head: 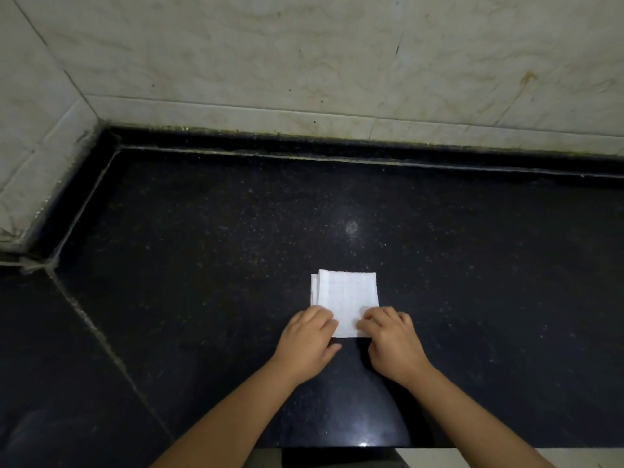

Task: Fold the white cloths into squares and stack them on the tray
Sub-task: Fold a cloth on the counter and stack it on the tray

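A small white cloth (344,293), folded into a rough square with layered edges showing on its left side, lies flat on the black stone counter (202,248). My left hand (309,342) rests on the cloth's near left corner, fingers curled over it. My right hand (390,339) presses on the near right corner, fingers bent onto the cloth. Both hands cover the near edge, so the grip there is partly hidden. No tray is in view.
A tiled wall (304,62) rises behind the counter and along its left side, with a raised black rim (337,145) at its foot. A seam (101,336) crosses the counter diagonally at left. The counter's front edge (337,445) runs just under my forearms.
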